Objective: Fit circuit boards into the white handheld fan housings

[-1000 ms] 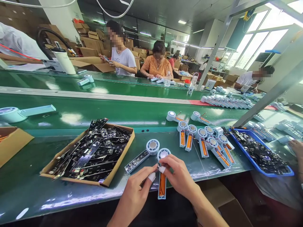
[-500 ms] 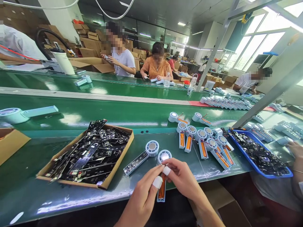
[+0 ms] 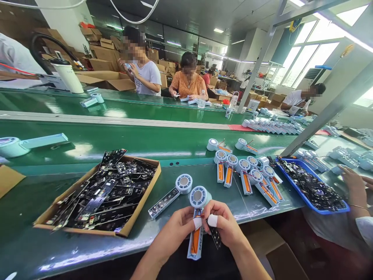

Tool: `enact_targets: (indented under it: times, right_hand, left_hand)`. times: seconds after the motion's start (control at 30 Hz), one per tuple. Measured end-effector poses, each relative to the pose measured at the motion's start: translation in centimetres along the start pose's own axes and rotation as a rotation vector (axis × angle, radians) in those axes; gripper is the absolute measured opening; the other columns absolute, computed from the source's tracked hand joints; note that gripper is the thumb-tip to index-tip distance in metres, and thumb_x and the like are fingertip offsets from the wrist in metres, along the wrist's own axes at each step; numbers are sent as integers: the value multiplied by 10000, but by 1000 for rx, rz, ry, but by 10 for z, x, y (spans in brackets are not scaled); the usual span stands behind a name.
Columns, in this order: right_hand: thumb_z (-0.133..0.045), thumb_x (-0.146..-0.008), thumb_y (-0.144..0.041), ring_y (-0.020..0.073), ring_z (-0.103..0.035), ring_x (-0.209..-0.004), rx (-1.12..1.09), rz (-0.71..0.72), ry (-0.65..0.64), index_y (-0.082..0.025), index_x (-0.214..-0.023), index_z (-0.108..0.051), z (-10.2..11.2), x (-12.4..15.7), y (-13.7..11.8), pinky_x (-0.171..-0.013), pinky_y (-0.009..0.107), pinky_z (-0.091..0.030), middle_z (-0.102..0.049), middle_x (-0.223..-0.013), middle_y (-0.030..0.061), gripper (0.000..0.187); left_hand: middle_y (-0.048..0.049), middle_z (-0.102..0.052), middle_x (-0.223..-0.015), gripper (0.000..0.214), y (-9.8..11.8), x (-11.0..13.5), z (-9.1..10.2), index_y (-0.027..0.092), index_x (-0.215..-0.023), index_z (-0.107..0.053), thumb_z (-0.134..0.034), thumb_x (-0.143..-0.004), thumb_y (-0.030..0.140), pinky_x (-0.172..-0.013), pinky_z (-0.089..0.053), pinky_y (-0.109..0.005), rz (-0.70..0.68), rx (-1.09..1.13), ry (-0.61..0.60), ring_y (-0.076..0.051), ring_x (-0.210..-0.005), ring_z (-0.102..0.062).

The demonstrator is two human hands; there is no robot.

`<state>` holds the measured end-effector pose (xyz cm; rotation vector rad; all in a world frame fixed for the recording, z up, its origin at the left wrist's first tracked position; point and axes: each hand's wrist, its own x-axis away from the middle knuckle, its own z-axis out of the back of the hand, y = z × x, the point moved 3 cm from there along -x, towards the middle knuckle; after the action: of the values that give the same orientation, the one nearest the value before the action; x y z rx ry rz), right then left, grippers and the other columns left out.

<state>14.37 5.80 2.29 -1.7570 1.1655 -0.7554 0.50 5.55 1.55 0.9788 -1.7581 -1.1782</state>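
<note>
A light blue handheld fan (image 3: 199, 196) with an open handle lies in front of me, its handle pointing toward me over the bench edge. An orange strip, apparently a battery, shows inside. My left hand (image 3: 181, 227) is closed at the neck of the fan, its taped thumb over the handle. My right hand (image 3: 225, 222), also with a taped thumb, pinches a black circuit board (image 3: 215, 235) that slants down beside the handle. Thin red wires run between my fingertips; which hand grips them I cannot tell. Left of this lies another fan (image 3: 183, 183) with a board in its handle.
A cardboard tray (image 3: 126, 229) heaped with circuit boards stands at left. Several open fans (image 3: 244, 165) lie at right, near a blue tray (image 3: 335, 212) of boards. A co-worker's hand (image 3: 351, 186) is at far right. Behind runs a green conveyor belt (image 3: 145, 136); people sit beyond.
My hands have drawn slightly apart, uncovering the fan's neck. The circuit board now shows below my right hand, and the fan's handle is tilted a little. The whole view has shifted slightly.
</note>
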Motion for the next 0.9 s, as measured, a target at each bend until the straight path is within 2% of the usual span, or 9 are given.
enact_targets:
  times: [0.07, 0.13, 0.4, 0.5, 0.6, 0.7, 0.77, 0.8, 0.9]
  right_hand:
    - [-738, -694, -388, 90, -383, -456, -40, 19, 60, -197, -733, -578, 4, -1, -2, -467, 209, -307, -554, -529, -36, 251]
    - [-752, -697, -402, 91, -386, -457, -45, 16, 126, -200, -753, -582, 8, -2, -5, -459, 208, -304, -561, -541, -35, 270]
    - [-823, -724, -353, 123, -535, -668, 219, 62, 94, -207, -886, -599, 6, 7, -32, -613, 225, -433, -600, -755, -16, 313]
    - [-768, -789, -314, 142, -588, -763, 323, 106, 92, -206, -962, -598, -2, 11, -37, -708, 252, -482, -627, -840, 6, 265]
    - [-711, -824, -282, 160, -624, -819, 471, 154, 144, -206, -1043, -587, -6, 12, -37, -742, 269, -506, -658, -927, 34, 262]
    - [-655, -852, -248, 167, -643, -793, 744, 202, 266, -216, -1109, -563, -1, 10, -37, -719, 265, -504, -689, -911, 29, 276]
    - [-584, -900, -223, 167, -641, -744, 1039, 254, 286, -224, -1059, -581, 1, 9, -40, -681, 258, -469, -700, -861, 21, 159]
    - [-535, -929, -204, 165, -635, -711, 1206, 273, 257, -225, -1004, -595, 0, 9, -42, -649, 253, -438, -700, -827, 20, 98]
    - [-440, -986, -159, 150, -592, -574, 1617, 267, 44, -222, -834, -599, -9, 12, -49, -542, 258, -308, -668, -692, 13, 229]
  left_hand:
    - [-52, -758, -890, 359, -4, 2, -3, 188, -1026, -691, -807, -757, 396, -840, -556, -364, -8, 187, 0, -232, -872, -717]
    - [-56, -754, -950, 421, -9, 3, -5, 198, -1109, -631, -802, -777, 393, -824, -556, -352, -64, 239, 63, -213, -863, -711]
    - [-87, -732, -1016, 469, -12, 6, -4, 190, -1111, -554, -734, -809, 500, -671, -536, -314, -193, 11, 313, -180, -706, -653]
    - [-74, -728, -1016, 515, -13, 5, -3, 202, -1127, -536, -787, -753, 451, -665, -534, -302, -198, 0, 356, -205, -778, -674]
    - [-41, -723, -964, 496, -13, 5, -1, 212, -1141, -526, -758, -778, 459, -593, -512, -279, -187, -13, 367, -172, -670, -644]
    - [-32, -718, -914, 464, -11, 8, 2, 208, -1144, -515, -690, -833, 505, -580, -506, -279, -191, -37, 419, -158, -622, -619]
    - [-40, -715, -899, 481, -8, 10, 4, 203, -1132, -507, -694, -825, 523, -590, -511, -283, -197, -63, 474, -166, -636, -624]
    - [-43, -713, -893, 482, -6, 11, 5, 202, -1120, -505, -696, -820, 528, -596, -514, -285, -202, -71, 497, -169, -640, -627]
    - [-41, -703, -892, 439, 0, 13, 3, 206, -1094, -513, -675, -830, 516, -626, -514, -291, -226, -58, 545, -173, -657, -634]
